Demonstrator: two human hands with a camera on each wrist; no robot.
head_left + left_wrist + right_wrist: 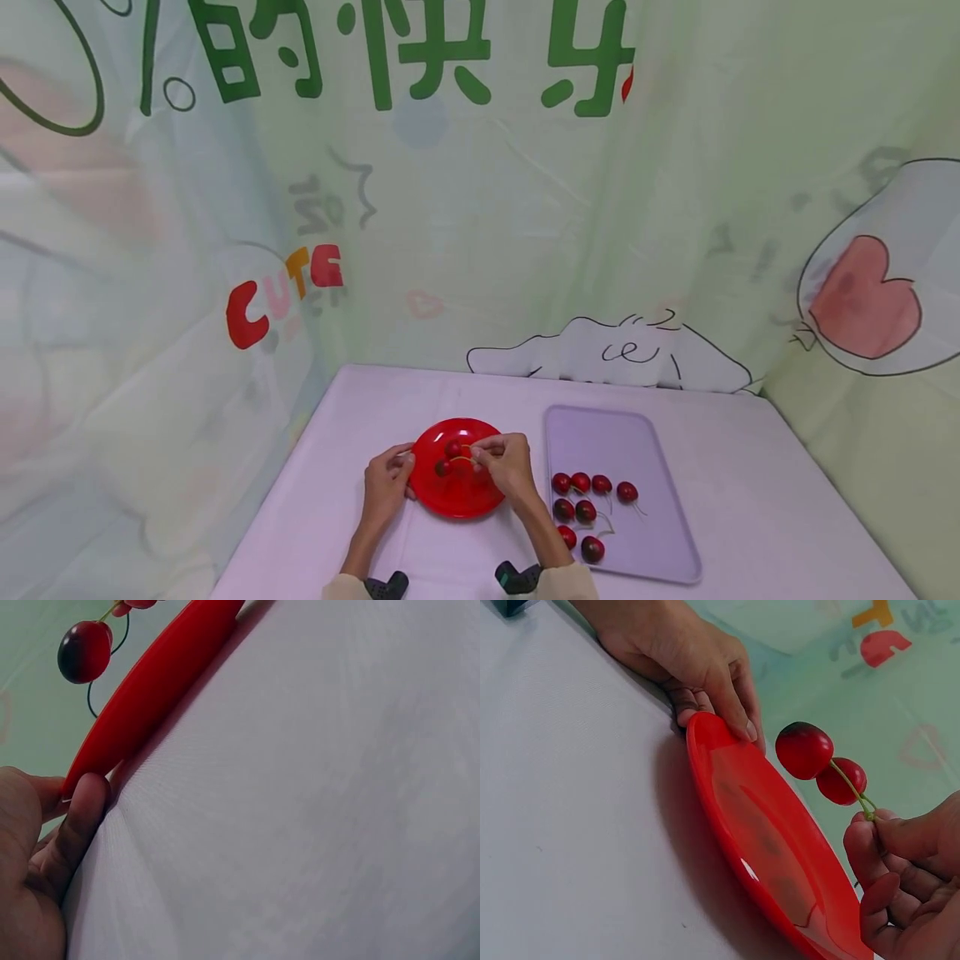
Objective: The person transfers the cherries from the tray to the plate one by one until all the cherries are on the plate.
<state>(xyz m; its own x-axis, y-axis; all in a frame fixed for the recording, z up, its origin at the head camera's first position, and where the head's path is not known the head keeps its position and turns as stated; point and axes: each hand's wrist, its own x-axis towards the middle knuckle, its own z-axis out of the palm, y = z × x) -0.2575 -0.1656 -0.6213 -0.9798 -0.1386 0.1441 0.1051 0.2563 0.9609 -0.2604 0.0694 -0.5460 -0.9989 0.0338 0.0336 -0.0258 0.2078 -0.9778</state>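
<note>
A round red plate (459, 502) lies on the table in the head view. My left hand (385, 485) grips its left rim; in the left wrist view the thumb and fingers (82, 806) pinch the edge. My right hand (512, 467) is over the plate's right side. Between thumb and forefinger it pinches the joined green stems of a pair of cherries (804, 751). In the right wrist view the two dark red fruits stick out from the fingertips, above the plate's surface. The left wrist view shows one dark-sided cherry (84, 652) beyond the plate's edge.
To the right of the plate stands a pale purple tray (600, 433), several stemmed cherries (585, 511) in its left and lower part. A white cloth covers the table (765, 492). Printed curtains (525, 250) hang behind and at both sides.
</note>
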